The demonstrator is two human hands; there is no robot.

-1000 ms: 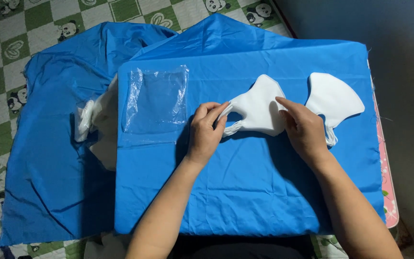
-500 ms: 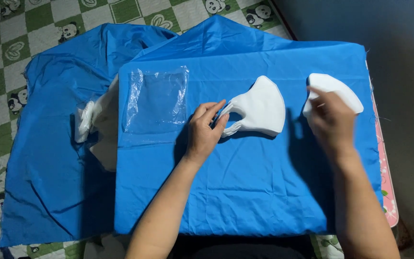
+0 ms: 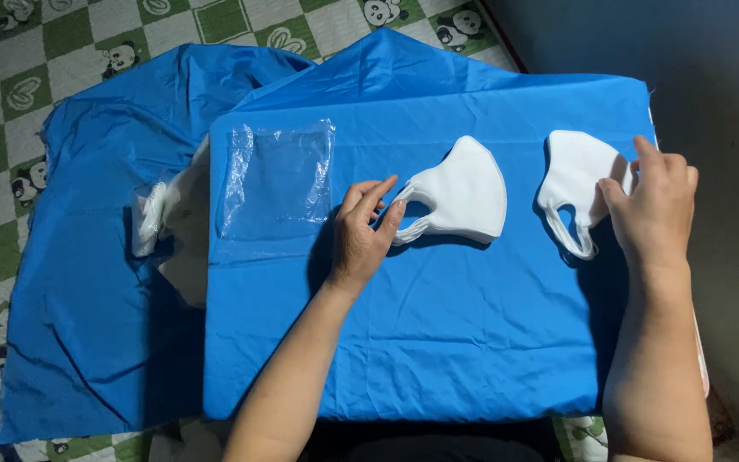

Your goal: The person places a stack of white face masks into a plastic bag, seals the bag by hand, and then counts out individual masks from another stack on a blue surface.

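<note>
A stack of white face masks (image 3: 459,192) lies folded in the middle of a blue cloth-covered surface (image 3: 421,342). My left hand (image 3: 363,231) rests beside it, fingertips touching the ear loops at the stack's left end. A second white mask stack (image 3: 573,184) lies near the right edge. My right hand (image 3: 652,205) grips that stack's right side, fingers curled over it. A clear plastic bag (image 3: 277,178) lies flat to the left of my left hand.
A loose blue cloth (image 3: 87,282) is spread at the left over a green and white checked mat with panda pictures (image 3: 10,85). White plastic-wrapped items (image 3: 168,218) poke out between the cloths. A dark wall (image 3: 712,77) is on the right.
My right hand left the middle mask stack and moved right to the second stack, taking hold of it. The left hand stayed by the middle stack.
</note>
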